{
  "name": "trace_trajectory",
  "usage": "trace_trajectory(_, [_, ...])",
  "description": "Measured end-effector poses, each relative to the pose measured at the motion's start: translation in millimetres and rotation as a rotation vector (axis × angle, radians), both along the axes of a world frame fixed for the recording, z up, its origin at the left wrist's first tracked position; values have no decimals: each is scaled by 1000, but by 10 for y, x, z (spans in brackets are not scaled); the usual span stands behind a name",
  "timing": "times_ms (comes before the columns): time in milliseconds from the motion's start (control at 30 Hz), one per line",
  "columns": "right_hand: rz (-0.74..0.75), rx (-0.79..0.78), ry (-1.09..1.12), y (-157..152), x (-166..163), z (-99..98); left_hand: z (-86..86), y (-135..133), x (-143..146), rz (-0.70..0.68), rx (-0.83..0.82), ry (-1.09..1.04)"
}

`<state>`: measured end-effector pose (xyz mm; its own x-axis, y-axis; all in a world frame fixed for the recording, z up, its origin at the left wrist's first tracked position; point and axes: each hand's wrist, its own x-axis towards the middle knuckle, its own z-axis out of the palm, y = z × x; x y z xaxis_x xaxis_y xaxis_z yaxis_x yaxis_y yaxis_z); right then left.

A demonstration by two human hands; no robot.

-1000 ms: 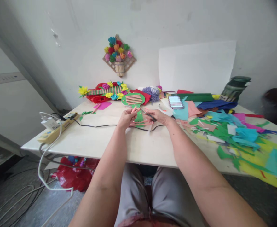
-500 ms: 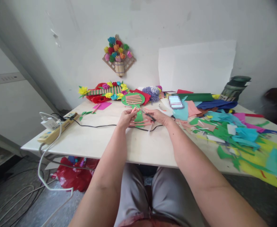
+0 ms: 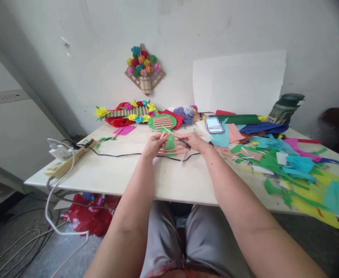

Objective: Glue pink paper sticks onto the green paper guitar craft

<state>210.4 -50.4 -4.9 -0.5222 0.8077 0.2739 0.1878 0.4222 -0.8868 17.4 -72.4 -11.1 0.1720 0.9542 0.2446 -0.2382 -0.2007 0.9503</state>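
Observation:
My left hand [image 3: 154, 144] pinches a thin pink paper strip over the middle of the white table [image 3: 123, 173]. Close to its right, my right hand [image 3: 194, 142] grips scissors [image 3: 177, 138] whose blades point up and left toward that strip. Under both hands lies a green paper piece [image 3: 169, 143] with several pink strips across it. Just beyond stands a round green disc [image 3: 162, 122] covered with pink strips.
A black cable [image 3: 120, 154] runs across the table to a power strip [image 3: 68, 158] at the left edge. Coloured paper scraps [image 3: 290, 166] cover the right side. Paper flower crafts [image 3: 129, 112], a phone [image 3: 214, 124] and a dark green bottle [image 3: 286, 106] stand at the back. A red bag [image 3: 91, 216] lies on the floor.
Almost nothing differs: both hands stay together over the green piece, and the view has shifted slightly.

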Motion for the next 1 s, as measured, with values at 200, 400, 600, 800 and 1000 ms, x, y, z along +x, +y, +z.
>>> trace_trajectory(200, [-124, -18, 89, 27, 18, -29, -5, -11, 14, -84, 60, -37])
trace_trajectory(400, [-95, -47, 196, -46, -17, 36, 33, -65, 38, -146, 38, -79])
trace_trajectory(600, [-109, -104, 318, -102, -64, 66, 48, -69, 44, -120, 3, -51])
trace_trajectory(800, [-88, -122, 428, -112, -100, 85, 9, -28, 4, -79, -21, 45])
trace_trajectory(1000, [-128, -117, 434, -114, -144, 77, 5, -39, 11, -81, -27, 91])
